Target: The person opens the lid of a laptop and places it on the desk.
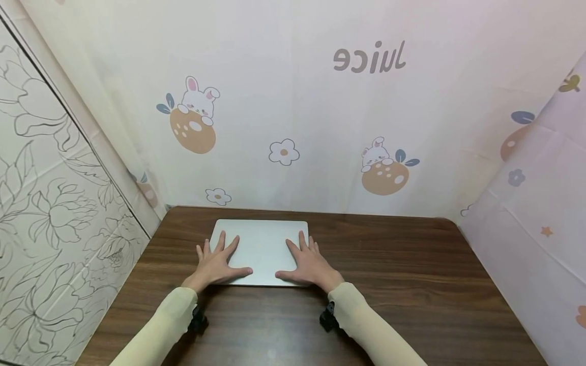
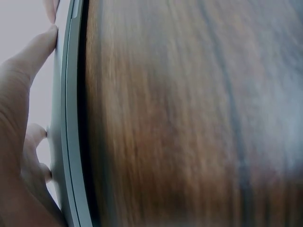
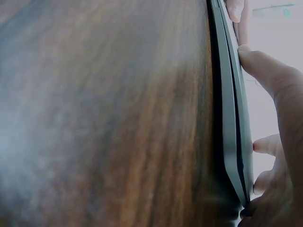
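Observation:
A silver laptop (image 1: 262,244), its lid down, lies flat on the wooden table (image 1: 403,264). My left hand (image 1: 216,265) rests on the lid's left side, fingers spread and thumb pointing inward. On the right side of the lid, my right hand (image 1: 311,266) lies in a mirrored pose, also with spread fingers. In the left wrist view, the fingertips touch the top face beside the laptop's front edge (image 2: 71,118), where a thin seam runs between lid and base. The right wrist view shows the same edge (image 3: 230,109) with the right thumb on the lid.
Behind the table hangs a pale curtain (image 1: 320,101) printed with rabbits, oranges and flowers. Another curtain with line-drawn flowers (image 1: 50,213) stands at the left, and a printed one (image 1: 531,223) at the right. Each wrist carries a small black device (image 1: 198,320) below the sleeve.

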Demonstrator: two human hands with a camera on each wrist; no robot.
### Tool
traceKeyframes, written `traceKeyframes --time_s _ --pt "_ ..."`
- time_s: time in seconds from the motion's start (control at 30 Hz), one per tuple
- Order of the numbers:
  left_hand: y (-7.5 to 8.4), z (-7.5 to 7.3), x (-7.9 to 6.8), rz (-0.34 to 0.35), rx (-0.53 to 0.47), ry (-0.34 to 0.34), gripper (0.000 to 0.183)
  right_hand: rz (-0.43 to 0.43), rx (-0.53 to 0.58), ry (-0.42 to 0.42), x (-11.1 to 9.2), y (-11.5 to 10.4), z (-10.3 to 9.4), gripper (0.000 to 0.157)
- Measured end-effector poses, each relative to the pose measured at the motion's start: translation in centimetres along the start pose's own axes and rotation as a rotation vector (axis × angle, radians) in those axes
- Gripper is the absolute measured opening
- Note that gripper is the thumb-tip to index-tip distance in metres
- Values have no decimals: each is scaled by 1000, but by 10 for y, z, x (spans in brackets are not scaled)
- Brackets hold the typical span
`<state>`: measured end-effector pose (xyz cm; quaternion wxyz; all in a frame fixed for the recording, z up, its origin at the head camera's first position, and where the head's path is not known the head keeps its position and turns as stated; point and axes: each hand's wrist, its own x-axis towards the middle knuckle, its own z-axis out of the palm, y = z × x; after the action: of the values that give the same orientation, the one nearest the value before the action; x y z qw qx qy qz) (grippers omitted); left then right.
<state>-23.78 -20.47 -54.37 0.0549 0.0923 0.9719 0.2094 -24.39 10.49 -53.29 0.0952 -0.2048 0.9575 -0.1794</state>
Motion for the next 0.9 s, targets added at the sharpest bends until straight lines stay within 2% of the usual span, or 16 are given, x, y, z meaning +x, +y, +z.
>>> traceKeyframes --time_s 0.5,0.9 --pt "13 4 3 13 -6 -11 115 -4 -8 18 -9 9 -9 107" --pt "21 10 1 16 11 -14 115 5 22 20 -18 16 -5 108"
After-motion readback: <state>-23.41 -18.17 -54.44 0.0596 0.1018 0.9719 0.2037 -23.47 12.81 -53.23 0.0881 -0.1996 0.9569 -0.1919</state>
